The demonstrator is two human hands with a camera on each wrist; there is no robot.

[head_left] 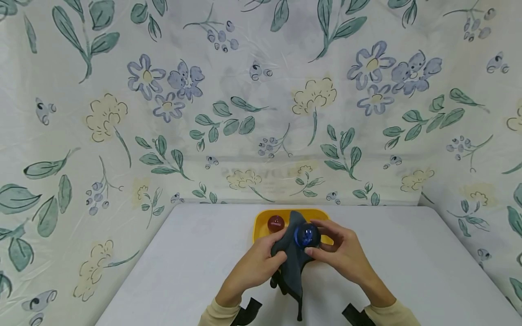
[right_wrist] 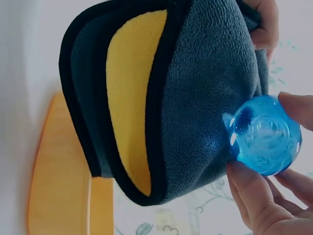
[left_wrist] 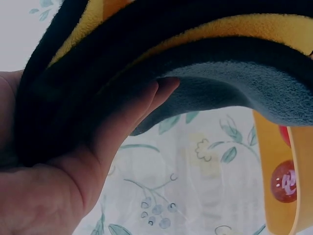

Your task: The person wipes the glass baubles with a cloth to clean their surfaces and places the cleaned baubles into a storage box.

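My right hand [head_left: 340, 246] pinches a clear blue ball [right_wrist: 266, 135] between thumb and fingertips. Against the ball's left side lies a folded cloth [head_left: 291, 262], grey on one face and yellow on the other, with a black border. My left hand [head_left: 261, 260] grips this cloth, thumb in front, and its lower corners hang down. In the left wrist view the cloth [left_wrist: 161, 49] drapes over the hand [left_wrist: 73, 181]. Behind both hands, a yellow tray [head_left: 258, 225] holds a dark red ball [head_left: 276, 223]; the cloth and right hand hide part of the tray.
The white table [head_left: 183, 262] spreads out on both sides of the hands. A floral-patterned sheet [head_left: 228, 99] hangs behind the table and at its sides. Black straps [head_left: 247, 312] show near both wrists.
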